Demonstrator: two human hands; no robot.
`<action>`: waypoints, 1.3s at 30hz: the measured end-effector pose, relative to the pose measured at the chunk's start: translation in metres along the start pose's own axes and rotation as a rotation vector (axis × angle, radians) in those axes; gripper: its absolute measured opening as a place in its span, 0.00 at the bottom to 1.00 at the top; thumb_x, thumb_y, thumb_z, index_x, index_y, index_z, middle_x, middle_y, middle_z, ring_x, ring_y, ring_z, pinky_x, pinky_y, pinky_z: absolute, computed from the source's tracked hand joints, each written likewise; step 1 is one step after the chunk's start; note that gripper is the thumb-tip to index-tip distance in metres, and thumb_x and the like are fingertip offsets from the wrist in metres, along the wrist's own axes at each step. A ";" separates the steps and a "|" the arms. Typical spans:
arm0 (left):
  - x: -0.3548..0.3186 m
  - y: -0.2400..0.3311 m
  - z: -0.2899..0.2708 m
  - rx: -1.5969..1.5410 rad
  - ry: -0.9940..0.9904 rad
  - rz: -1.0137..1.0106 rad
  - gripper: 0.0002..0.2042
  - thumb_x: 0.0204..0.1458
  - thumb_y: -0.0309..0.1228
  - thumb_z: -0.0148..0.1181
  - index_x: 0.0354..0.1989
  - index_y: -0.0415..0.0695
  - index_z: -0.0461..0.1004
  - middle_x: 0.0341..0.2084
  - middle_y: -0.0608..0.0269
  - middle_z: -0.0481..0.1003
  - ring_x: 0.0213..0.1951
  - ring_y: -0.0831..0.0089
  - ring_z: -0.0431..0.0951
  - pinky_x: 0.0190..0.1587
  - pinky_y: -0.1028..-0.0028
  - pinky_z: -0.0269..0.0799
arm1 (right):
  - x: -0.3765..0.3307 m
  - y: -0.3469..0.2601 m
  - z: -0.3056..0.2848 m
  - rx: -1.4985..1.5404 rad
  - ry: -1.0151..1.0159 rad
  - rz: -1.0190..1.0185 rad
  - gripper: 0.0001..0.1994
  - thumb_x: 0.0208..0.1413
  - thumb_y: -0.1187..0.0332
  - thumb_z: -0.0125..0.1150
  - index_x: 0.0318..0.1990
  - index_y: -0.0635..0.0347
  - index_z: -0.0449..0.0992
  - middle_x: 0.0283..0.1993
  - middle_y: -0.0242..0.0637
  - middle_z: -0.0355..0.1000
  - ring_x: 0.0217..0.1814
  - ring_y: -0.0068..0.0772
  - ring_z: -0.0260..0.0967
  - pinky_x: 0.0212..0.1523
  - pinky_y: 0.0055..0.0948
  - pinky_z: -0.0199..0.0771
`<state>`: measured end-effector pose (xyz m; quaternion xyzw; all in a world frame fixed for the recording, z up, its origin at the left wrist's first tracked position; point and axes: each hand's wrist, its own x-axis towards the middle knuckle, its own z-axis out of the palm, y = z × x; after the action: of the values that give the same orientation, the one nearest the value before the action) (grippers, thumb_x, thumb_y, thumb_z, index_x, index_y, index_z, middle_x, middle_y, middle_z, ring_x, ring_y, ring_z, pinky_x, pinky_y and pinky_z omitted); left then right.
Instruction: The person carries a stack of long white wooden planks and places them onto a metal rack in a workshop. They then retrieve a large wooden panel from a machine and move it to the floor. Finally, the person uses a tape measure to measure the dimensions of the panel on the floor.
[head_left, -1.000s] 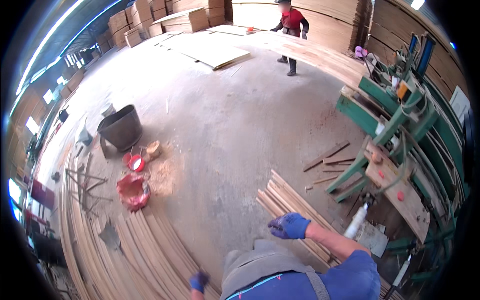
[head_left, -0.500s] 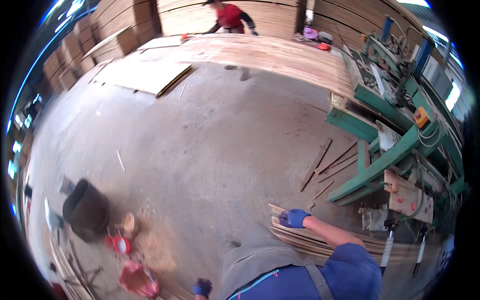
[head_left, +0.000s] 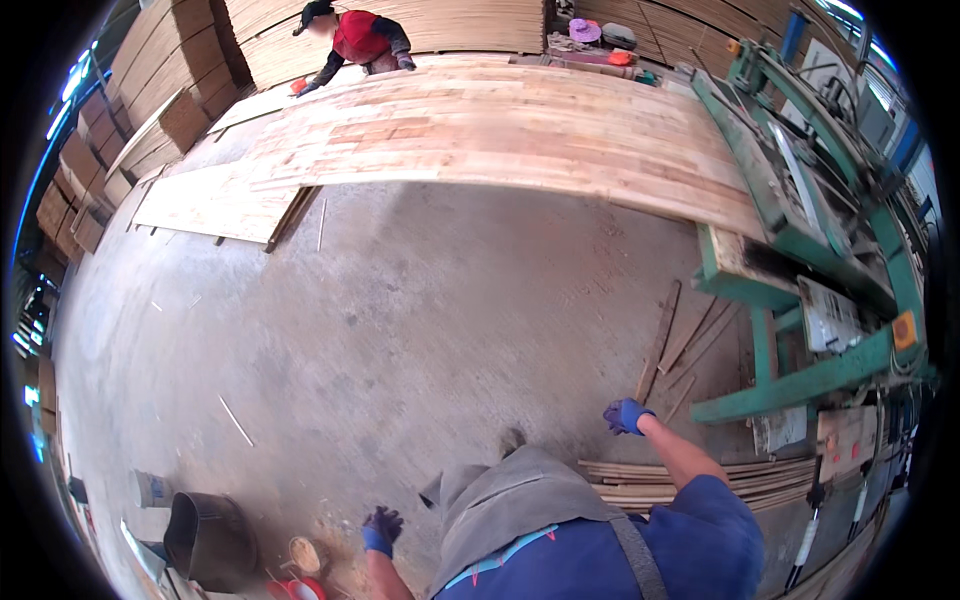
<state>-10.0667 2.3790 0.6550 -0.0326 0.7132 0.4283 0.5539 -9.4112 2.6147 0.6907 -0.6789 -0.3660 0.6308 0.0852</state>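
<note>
My right hand (head_left: 628, 416), in a blue work glove, is held out over the floor with its fingers loosely bent and nothing visible in them. Just below it lies a bundle of long thin wooden strips (head_left: 710, 482), apart from the hand. On the other side of my body, my left hand (head_left: 383, 528) wears a similar glove and hangs with fingers spread, empty. A grey apron (head_left: 530, 505) covers my front. Beyond my right hand, a few loose wooden strips (head_left: 660, 335) lie on the floor beside the green machine.
A large laminated wood panel (head_left: 470, 130) stretches across the far side, reaching a green machine frame (head_left: 790, 405) at right. Behind it leans a person in a red vest (head_left: 358, 38). Lower left stand a dark bucket (head_left: 210, 540) and a red container (head_left: 300, 588). Lumber stacks (head_left: 400, 25) line the back.
My right hand has come off the strip bundle and moved forward. My left hand has risen further into view, fingers spread. The view has shifted, showing more of the panel and the other person.
</note>
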 end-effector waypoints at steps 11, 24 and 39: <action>0.242 0.297 0.203 -0.019 -0.292 -0.063 0.30 0.61 0.56 0.45 0.65 0.50 0.60 0.58 0.54 0.69 0.54 0.58 0.73 0.54 0.59 0.67 | 0.153 -0.187 -0.024 0.080 0.226 0.083 0.12 0.61 0.62 0.54 0.38 0.62 0.77 0.31 0.41 0.77 0.28 0.32 0.76 0.27 0.31 0.75; 0.243 0.500 0.765 0.065 -0.989 -0.143 0.33 0.56 0.57 0.55 0.62 0.45 0.62 0.61 0.54 0.66 0.60 0.57 0.68 0.58 0.58 0.68 | 0.216 -0.273 -0.194 1.057 0.962 0.099 0.20 0.61 0.48 0.54 0.45 0.56 0.72 0.37 0.40 0.78 0.30 0.38 0.77 0.30 0.39 0.77; 0.497 0.718 0.697 -0.173 -0.418 0.207 0.18 0.63 0.48 0.47 0.46 0.49 0.75 0.40 0.67 0.80 0.42 0.72 0.79 0.46 0.75 0.73 | 0.346 -0.349 -0.321 1.581 1.218 -0.290 0.25 0.61 0.47 0.55 0.60 0.50 0.65 0.54 0.42 0.71 0.51 0.47 0.72 0.49 0.53 0.75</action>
<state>-10.1001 3.4960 0.6475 0.0826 0.5436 0.5397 0.6376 -9.2743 3.1852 0.6786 -0.5832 0.1841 0.2219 0.7594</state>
